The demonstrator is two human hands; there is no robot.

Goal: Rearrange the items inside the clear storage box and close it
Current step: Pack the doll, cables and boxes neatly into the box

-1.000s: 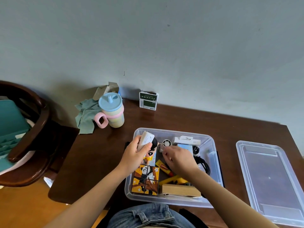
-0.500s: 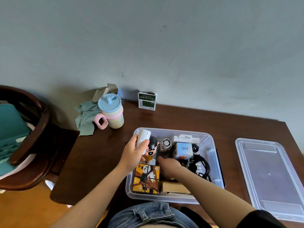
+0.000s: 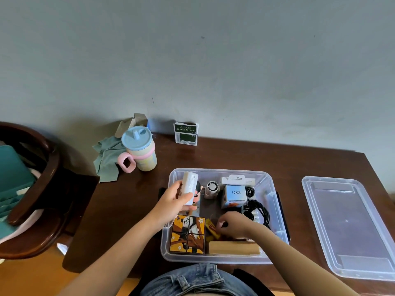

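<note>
Standing on a dark wooden table point(image 3: 235, 154) against a grey wall point(image 3: 213, 60), the clear box point(image 3: 275, 201) lies open, left hand point(image 3: 173, 201) gripping a white device point(image 3: 189, 185)

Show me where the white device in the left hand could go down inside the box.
Inside the clear box, one bare floor patch lies between the small fan, Q88 carton and right hand. The near row, panda blocks to wooden block, is packed; black cables crowd the right.

Orange panda-print box point(image 3: 187, 235), brown table point(image 3: 132, 199)

Open clear storage box point(image 3: 275, 201) sits full on table, lid point(image 3: 350, 227) flat well right.
</note>
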